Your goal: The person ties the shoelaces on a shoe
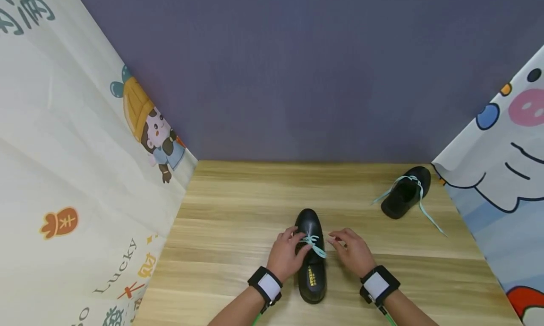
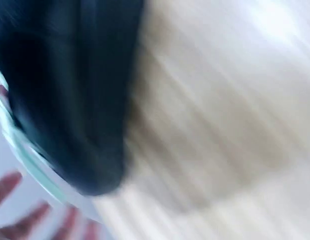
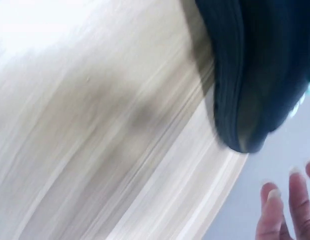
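Hands working the mint-green lace point(image 1: 313, 244) of a black shoe point(image 1: 311, 257) at the near middle of the wooden table point(image 1: 238, 231).

The left hand point(image 1: 286, 255) is curling its fingers onto the lace at the shoe's left flank, apparently pinching it; the right hand point(image 1: 353, 252) is sitting just beside the right flank with fingers bent, and whether it is pinching a lace end cannot be told. Both wrist views are blurring, showing only dark leather and pale fingertips point(image 3: 275, 200). The shoe is probably handling as light and fairly stiff, its smooth upper slippery, so the flanks or heel are offering the surest hold; the lace is looking soft, flat and limp, best taken near its ends. A second black shoe point(image 1: 405, 192), lace trailing loose, is lying well apart at the far right, near printed curtains point(image 1: 85, 175).
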Tool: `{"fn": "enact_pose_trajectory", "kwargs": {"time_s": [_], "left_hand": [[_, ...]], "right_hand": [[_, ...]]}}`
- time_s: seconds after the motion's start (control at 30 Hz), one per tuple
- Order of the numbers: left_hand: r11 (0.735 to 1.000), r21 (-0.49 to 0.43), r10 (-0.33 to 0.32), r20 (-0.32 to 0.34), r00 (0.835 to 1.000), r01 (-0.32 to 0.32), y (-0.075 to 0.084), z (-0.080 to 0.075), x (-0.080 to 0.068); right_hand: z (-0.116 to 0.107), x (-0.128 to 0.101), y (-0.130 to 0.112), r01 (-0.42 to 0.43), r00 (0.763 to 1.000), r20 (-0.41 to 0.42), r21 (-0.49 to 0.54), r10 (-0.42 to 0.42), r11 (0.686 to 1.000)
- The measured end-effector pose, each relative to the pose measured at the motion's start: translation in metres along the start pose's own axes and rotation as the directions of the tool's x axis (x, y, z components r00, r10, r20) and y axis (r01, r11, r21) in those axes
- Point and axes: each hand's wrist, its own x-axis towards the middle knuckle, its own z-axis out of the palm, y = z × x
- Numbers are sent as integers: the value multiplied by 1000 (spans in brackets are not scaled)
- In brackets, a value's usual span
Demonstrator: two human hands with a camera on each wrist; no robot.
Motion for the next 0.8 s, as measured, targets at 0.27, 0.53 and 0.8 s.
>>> {"fn": "enact_pose_trajectory", "kwargs": {"time_s": [0.27,0.53,0.8], "left_hand": [[982,171,-106,162,981,78,59,15,-3],[901,412,-240,221,945,133,80,30,-8],[848,525,-237,259,936,69,75,31,-2]], "right_hand": [[-5,-5,9,-61,997,-41,-29,60,998],[0,-15,12,-100,995,-14,-35,99,994],[-2,-13,13,-123,992,31,-35,124,992]]}}
